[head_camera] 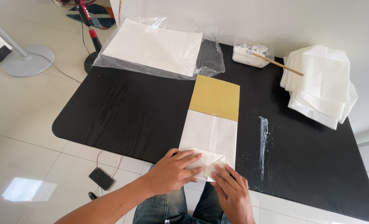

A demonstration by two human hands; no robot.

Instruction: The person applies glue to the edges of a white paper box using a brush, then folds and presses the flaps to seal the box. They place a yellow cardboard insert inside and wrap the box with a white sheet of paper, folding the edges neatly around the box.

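Observation:
A long white paper sheet lies on the black table, wrapped over a yellow-brown card whose far end sticks out. The sheet's near end is folded into angled flaps at the table's front edge. My left hand lies flat on the left flap, pressing it down. My right hand rests its fingertips on the right flap. Both hands touch the paper without gripping it.
A stack of white sheets in clear plastic lies at the back. A tub of white paste with a wooden stick sits back right, beside a pile of folded white paper bags. A paste smear marks the table.

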